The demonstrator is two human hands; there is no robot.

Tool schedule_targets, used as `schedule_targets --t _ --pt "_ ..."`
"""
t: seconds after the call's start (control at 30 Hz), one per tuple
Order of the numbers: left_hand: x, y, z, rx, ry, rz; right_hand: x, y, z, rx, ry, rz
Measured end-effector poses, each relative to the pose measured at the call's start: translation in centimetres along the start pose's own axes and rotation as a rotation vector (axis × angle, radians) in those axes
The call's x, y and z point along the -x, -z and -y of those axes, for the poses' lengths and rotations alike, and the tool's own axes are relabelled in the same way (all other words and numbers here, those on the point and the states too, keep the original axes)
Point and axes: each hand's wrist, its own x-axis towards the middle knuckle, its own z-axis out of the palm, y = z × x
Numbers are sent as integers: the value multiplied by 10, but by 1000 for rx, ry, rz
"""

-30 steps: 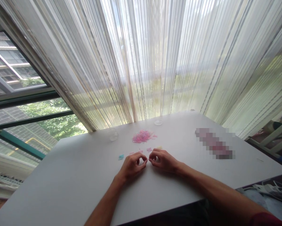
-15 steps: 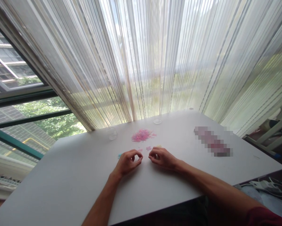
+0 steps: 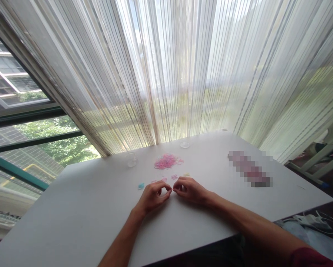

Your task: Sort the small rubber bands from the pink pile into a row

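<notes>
My left hand point(image 3: 154, 194) rests low over the white table point(image 3: 99, 211), thumb and forefinger pinched together. Facing it, my right hand point(image 3: 192, 189) makes the same pinch, and the fingertips of both hands almost meet. Whatever is held between them is too small to make out. Just beyond the fingers lie small pink pieces point(image 3: 174, 177). A teal piece point(image 3: 141, 186) is left of my left hand, and a yellow piece point(image 3: 186, 174) sits behind my right hand. Farther back is a loose heap of thin pink and purple bits point(image 3: 167, 161).
Toward the table's back edge stand a clear container point(image 3: 132, 161) and a clear shallow dish point(image 3: 185, 145). A blurred-out reddish object point(image 3: 249, 168) lies at the right. Sheer striped curtains point(image 3: 177, 74) hang behind the table. White cables point(image 3: 319, 222) are beyond its right edge.
My two hands have come closer, so the pinched fingertips now nearly touch. The teal and yellow pieces show more fully. The view has shifted slightly.
</notes>
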Motion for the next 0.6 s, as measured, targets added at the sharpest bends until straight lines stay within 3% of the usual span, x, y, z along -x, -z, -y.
schedule_targets --t 0.6 --pt "2 0 4 9 -2 4 -1 1 1 -1 -20 -12"
